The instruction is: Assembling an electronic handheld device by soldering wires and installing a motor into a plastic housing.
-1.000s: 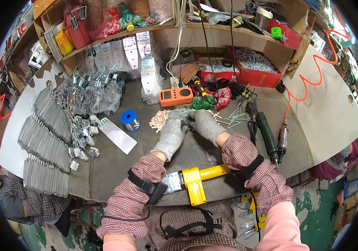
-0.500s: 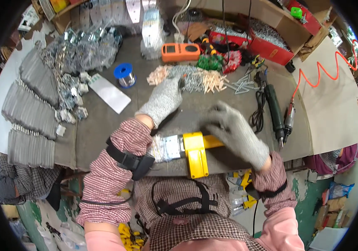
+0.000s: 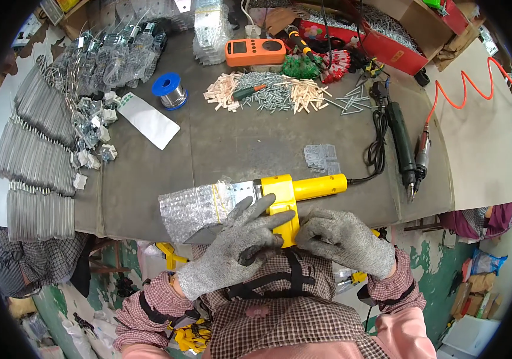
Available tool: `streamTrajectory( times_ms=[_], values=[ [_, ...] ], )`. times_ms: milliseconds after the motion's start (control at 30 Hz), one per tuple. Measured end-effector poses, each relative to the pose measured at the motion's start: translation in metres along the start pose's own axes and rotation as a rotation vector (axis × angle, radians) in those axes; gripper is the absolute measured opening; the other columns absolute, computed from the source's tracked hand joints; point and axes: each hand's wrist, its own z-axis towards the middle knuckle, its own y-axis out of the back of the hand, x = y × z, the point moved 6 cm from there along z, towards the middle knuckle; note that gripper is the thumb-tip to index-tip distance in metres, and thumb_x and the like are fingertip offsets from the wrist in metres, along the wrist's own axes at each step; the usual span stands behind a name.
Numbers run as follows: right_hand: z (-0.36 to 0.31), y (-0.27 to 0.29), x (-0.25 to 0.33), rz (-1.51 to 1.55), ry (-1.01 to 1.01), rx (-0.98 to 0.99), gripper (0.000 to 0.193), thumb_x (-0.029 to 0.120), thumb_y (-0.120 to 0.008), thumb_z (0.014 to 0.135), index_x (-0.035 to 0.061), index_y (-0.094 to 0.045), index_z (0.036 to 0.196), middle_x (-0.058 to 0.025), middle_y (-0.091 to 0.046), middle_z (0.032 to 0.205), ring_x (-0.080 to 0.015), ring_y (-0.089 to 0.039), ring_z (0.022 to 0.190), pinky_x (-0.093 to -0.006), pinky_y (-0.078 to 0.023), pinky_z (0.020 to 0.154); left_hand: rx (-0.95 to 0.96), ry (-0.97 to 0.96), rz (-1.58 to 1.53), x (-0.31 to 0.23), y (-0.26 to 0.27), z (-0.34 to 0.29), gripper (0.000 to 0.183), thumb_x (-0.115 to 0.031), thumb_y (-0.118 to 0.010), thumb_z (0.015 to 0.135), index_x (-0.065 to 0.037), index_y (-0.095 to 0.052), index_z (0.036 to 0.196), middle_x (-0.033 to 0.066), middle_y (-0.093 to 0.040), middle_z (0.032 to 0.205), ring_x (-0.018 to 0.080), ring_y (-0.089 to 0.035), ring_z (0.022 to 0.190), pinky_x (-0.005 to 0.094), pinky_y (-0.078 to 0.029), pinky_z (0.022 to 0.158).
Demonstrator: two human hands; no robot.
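A yellow-handled tool (image 3: 320, 186) lies at the near edge of the table, its flat metal plate wrapped in bubble wrap (image 3: 187, 209). My left hand (image 3: 226, 254), in a grey glove, grips the lower end of its yellow housing (image 3: 281, 186), some fingers laid across it. Just right of that housing, my gloved right hand (image 3: 348, 242) has its fingers pinched together; whatever is between them is hidden. Beyond the handle sits a small clear plastic piece (image 3: 321, 157). A short screwdriver (image 3: 248, 92) with a green and orange handle rests on a pile of screws (image 3: 274, 99).
Beige pegs (image 3: 310, 97) flank the screws. Behind stands an orange meter (image 3: 256, 52); a solder spool (image 3: 171, 91) and white strip (image 3: 148, 119) are left. Stacked grey tubes (image 3: 34, 152) line the left edge. A corded power screwdriver (image 3: 400, 143) lies right, by a coiled red hose (image 3: 459, 96).
My left hand has come back from the screw pile to the yellow housing, leaving the screwdriver in view. My right hand has moved nearer to me, off the handle, uncovering the clear plastic piece.
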Motion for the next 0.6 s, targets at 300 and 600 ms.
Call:
streamTrajectory(
  times_ms=[300, 600],
  values=[
    [-0.005, -0.004, -0.011, 0.016, 0.088, 0.013, 0.017, 0.013, -0.065, 0.093, 0.0031, -0.067, 0.107, -0.0140, -0.062, 0.109, -0.0328, -0.064, 0.101, -0.0403, -0.054, 0.088, 0.115, -0.365, 0.526, -0.017, 0.009, -0.011, 0.028, -0.019, -0.069, 0.083, -0.016, -0.070, 0.110, 0.0056, -0.059, 0.141, 0.0292, -0.051, 0.134, 0.0497, -0.042, 0.109],
    [0.195, 0.101, -0.082, -0.634, 0.003, -0.350, 0.026, 0.010, -0.063, 0.086, 0.0010, -0.066, 0.111, -0.0246, -0.068, 0.104, -0.0397, -0.067, 0.100, -0.0473, -0.053, 0.089, -0.301, 0.350, 0.408, 0.140, 0.083, 0.174, 0.038, -0.020, -0.073, 0.085, -0.003, -0.064, 0.117, 0.0251, -0.070, 0.100, 0.0440, -0.066, 0.095, 0.0496, -0.054, 0.084]
  ],
)
